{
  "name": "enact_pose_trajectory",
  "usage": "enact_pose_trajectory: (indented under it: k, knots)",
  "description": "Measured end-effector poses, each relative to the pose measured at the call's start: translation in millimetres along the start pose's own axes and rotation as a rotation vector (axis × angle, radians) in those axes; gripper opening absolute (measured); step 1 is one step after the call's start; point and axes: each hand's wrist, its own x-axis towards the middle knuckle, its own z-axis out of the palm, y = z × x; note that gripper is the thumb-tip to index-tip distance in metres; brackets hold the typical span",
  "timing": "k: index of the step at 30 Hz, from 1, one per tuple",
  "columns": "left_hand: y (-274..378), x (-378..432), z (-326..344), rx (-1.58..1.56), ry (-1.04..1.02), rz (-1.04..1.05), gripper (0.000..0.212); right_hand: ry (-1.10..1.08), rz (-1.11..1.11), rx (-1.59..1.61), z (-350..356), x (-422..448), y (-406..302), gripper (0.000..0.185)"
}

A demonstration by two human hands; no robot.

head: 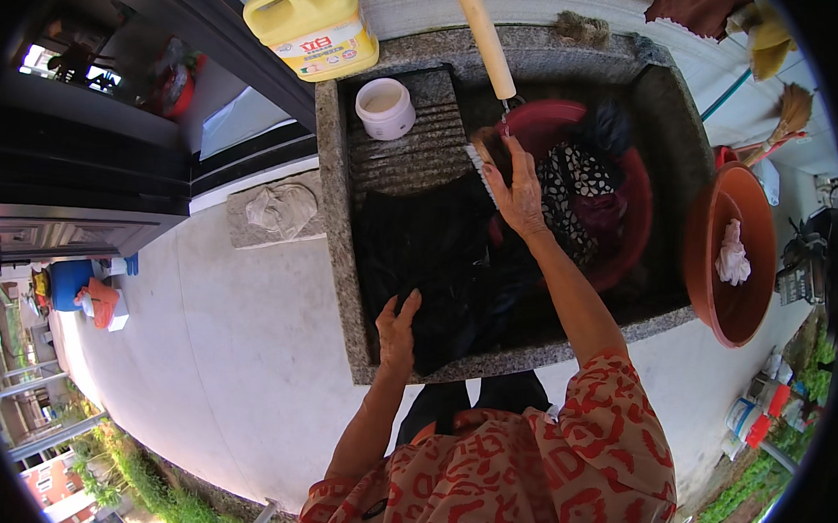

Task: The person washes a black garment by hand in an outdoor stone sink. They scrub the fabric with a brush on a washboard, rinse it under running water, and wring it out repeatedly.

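Observation:
My right hand (520,189) grips a scrub brush (490,159) with a brown back and white bristles, above the stone laundry sink (339,244). Under my left hand (396,327) a black garment (420,240) lies spread over the ridged washboard part (416,163); the fingers rest apart on its near edge. To the right of the brush, a dark red basin (638,222) inside the sink holds patterned black-and-white cloth (591,174) and maroon cloth (600,210). A white tub (385,113) with pale contents stands at the top of the washboard.
A yellow detergent jug (317,33) stands at the sink's upper left corner. A pale wooden rod (485,40) reaches over the back rim. An orange-brown basin (720,275) with white cloth (733,254) is at the right. A stone block (252,237) lies left of the sink.

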Motion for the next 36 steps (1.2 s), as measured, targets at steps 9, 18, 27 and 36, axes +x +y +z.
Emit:
enact_pose_trajectory:
  k: [9,18,27,36]
  knots:
    - [0.6,-4.8,12.6,0.186,0.174,0.033,0.079,-0.234,0.439,-0.275,-6.3,-71.7,116.1,0.044]
    - [0.0,-1.8,7.6,0.071,-0.039,0.12,0.04,-0.439,-0.422,-0.019,-31.3,-92.5,-56.5,0.052]
    - [-19.8,10.2,0.7,0.103,-0.038,0.12,0.032,-0.15,-0.006,-0.175,-1.9,-32.3,-8.1,0.043]
    - [-25.3,10.0,0.8,0.012,-0.077,0.114,0.037,-0.213,-0.514,-0.243,1.6,-67.4,-23.5,0.051]
